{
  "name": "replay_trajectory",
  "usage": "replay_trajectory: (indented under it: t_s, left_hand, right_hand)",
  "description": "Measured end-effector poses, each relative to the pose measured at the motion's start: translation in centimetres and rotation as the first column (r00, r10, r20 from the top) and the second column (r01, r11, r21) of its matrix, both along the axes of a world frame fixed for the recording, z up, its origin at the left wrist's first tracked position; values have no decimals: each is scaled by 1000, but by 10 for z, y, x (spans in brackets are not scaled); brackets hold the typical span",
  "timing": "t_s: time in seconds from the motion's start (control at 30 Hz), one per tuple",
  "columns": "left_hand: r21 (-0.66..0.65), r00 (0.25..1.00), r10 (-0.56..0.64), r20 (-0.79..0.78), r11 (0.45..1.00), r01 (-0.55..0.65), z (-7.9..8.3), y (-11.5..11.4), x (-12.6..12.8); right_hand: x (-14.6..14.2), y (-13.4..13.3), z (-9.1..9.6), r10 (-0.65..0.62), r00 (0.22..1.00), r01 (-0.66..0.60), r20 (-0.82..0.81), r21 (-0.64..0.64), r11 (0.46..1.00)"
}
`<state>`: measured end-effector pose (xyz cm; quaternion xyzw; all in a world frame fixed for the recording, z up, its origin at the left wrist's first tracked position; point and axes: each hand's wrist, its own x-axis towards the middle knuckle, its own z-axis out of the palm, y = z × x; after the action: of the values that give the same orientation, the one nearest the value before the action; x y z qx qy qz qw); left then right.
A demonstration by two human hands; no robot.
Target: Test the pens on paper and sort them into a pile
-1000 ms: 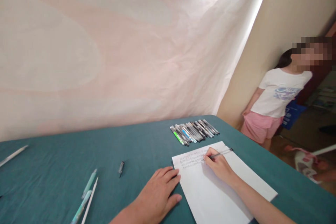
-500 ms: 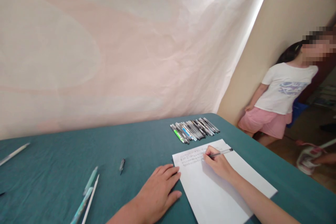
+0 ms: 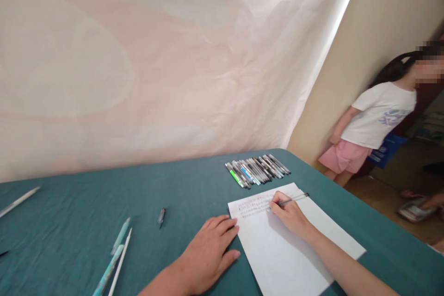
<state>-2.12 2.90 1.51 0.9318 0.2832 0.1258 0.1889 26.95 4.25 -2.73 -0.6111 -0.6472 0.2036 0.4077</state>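
Note:
My right hand [image 3: 289, 215] grips a thin dark pen [image 3: 294, 199], its tip on a white sheet of paper [image 3: 277, 254] that carries a few lines of small writing near the top. My left hand [image 3: 210, 252] lies flat on the teal tablecloth [image 3: 86, 212] with fingers stretched out, fingertips touching the paper's left edge. A row of several pens [image 3: 256, 170] lies just beyond the sheet.
A pen cap [image 3: 161, 216] lies left of my left hand. Light-coloured pens [image 3: 116, 254] lie at the lower left, another pen [image 3: 19, 201] at the far left. A pale cloth hangs behind the table. A person in a white shirt [image 3: 378, 115] stands at the right wall.
My hands hold nearly the same places. The person at the right has shifted further right, and the object near the floor at the right edge has moved.

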Motion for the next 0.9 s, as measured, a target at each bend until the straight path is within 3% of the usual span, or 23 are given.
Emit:
replay_trajectory:
  t_s: [0.7,0.9]
  left_hand:
    - [26,1000,-3,-8,1000,3,0,0,1]
    - [56,1000,-7,1,998,7,-1,-2,1]
  right_hand:
    - [-1,-1,0,-10,999,9,37,19,1000]
    - [1,0,-1,-81,997,80,14,26,996]
